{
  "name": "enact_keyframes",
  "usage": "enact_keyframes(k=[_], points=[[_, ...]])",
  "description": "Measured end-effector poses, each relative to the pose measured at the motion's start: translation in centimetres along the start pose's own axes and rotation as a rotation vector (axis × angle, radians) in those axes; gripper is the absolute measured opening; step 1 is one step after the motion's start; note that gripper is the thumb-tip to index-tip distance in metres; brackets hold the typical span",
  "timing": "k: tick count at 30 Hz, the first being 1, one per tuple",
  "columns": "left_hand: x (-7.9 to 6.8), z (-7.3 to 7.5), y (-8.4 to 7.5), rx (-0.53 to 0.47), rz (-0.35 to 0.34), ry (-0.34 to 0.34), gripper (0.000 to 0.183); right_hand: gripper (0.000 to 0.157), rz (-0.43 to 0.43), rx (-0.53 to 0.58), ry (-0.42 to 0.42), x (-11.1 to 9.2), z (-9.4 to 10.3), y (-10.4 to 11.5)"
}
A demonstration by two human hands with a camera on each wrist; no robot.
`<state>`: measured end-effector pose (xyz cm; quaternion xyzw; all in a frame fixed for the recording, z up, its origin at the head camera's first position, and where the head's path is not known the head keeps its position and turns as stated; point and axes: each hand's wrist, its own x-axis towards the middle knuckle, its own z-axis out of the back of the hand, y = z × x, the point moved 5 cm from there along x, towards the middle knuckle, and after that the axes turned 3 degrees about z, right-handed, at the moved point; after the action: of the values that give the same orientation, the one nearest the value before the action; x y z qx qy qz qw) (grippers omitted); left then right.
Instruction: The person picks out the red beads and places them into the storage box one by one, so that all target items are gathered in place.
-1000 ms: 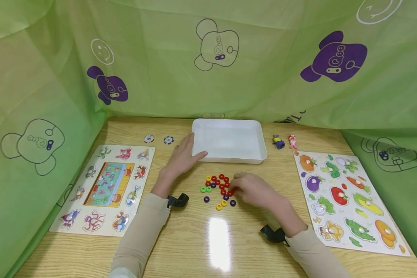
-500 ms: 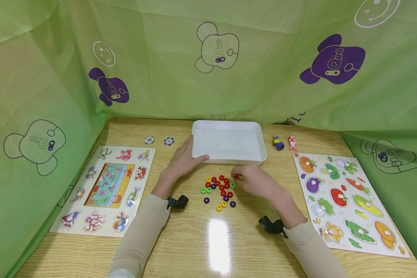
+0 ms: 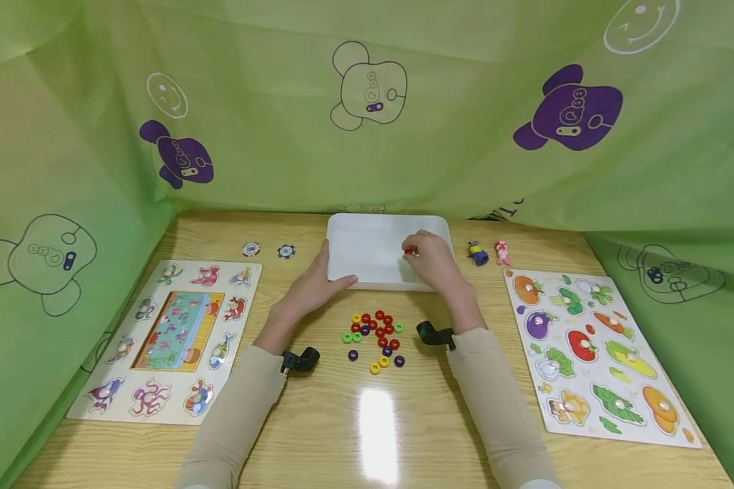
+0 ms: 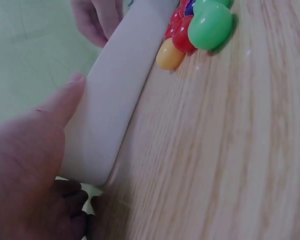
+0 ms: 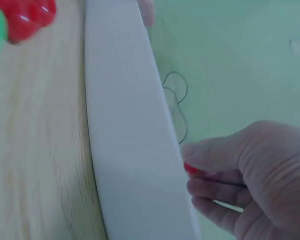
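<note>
Over the right part of the white tray [image 3: 367, 248], my right hand [image 3: 434, 261] pinches a red ring-shaped bead [image 3: 410, 250] between thumb and fingertips. The right wrist view shows the bead [image 5: 191, 169] just past the tray's rim, mostly covered by the thumb. My left hand [image 3: 308, 288] rests at the tray's front left corner, fingers stretched along the left side and thumb against the front wall. In the left wrist view that thumb [image 4: 65, 102] touches the rim. Several red, yellow, green and purple beads [image 3: 380, 332] lie loose on the table before the tray.
A sea-animal puzzle board [image 3: 165, 339] lies left, a vegetable puzzle board [image 3: 599, 353] right. Two poker chips [image 3: 286, 251] are left of the tray. A blue-and-yellow figurine [image 3: 478, 254] and a pink figurine [image 3: 503, 252] stand right. Green cloth [image 3: 269, 136] encloses the back and sides.
My right hand has picked a red bead from the pile and carried it forward over the tray. A green bead at the pile's right has come into sight. My left hand stays at the tray's corner.
</note>
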<state>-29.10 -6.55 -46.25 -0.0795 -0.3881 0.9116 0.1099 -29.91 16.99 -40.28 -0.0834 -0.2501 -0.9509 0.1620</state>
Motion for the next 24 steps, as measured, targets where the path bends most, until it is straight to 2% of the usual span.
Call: enact_keyframes(k=[5, 8, 11, 17, 24], points=[[-0.2, 0.7, 0.3, -0.017, -0.024, 0.004, 0.109, 0.015, -0.094, 0.015, 0.018, 1.7, -2.0, -1.4], [-0.2, 0.5, 0.1, -0.010, -0.026, 0.014, 0.110, 0.012, -0.164, -0.004, 0.027, 1.7, -2.5, -2.6], [-0.2, 0.3, 0.1, -0.009, -0.018, 0.016, 0.110, 0.012, -0.199, -0.024, 0.050, 1.6, -2.8, -3.2], [-0.3, 0.2, 0.2, -0.006, -0.014, -0.009, 0.110, 0.017, -0.156, -0.028, 0.058, 1.3, -2.8, -2.9], [0.0, 0.3, 0.2, 0.022, -0.004, -0.015, 0.109, 0.020, -0.022, 0.010, 0.029, 0.7, -0.7, -0.7]])
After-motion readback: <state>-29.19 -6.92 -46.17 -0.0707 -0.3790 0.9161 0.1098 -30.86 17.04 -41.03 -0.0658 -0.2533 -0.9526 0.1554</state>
